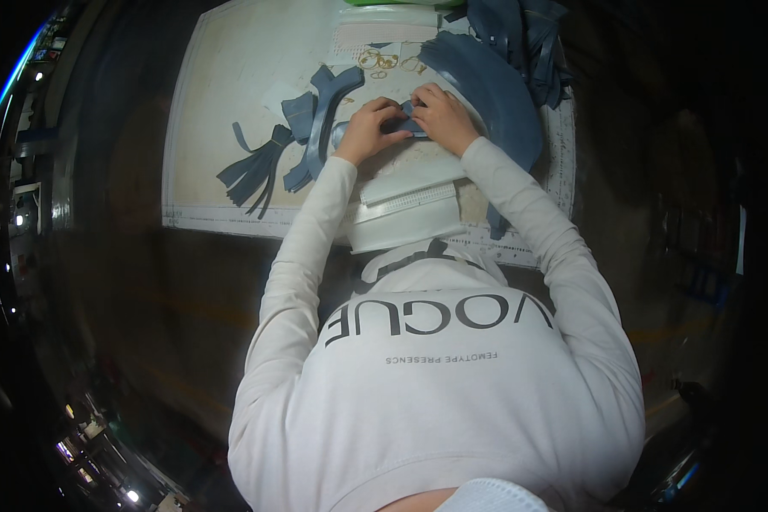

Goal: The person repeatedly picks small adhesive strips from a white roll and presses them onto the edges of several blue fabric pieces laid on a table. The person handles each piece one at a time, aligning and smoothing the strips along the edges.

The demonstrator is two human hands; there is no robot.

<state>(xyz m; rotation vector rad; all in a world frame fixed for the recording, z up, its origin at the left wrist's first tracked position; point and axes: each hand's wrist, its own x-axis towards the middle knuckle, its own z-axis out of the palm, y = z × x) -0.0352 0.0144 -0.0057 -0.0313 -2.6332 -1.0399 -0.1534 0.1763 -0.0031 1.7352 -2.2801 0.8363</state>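
Both hands, left [365,130] and right [442,118], pinch a small blue piece [407,122] between them, grips clamped on it. It sits on the desk [205,128], just right of the blue strips [294,141] and left of a large blue panel [495,90].

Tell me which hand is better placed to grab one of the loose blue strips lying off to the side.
Left, probably. The left hand is nearer the loose blue strips on its side; the right hand pinches the small blue piece.

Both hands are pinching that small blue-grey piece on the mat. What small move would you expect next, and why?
Probably pressing it flat: the left hand and right hand pinch the small blue-grey piece from both sides, just above the cutting mat.
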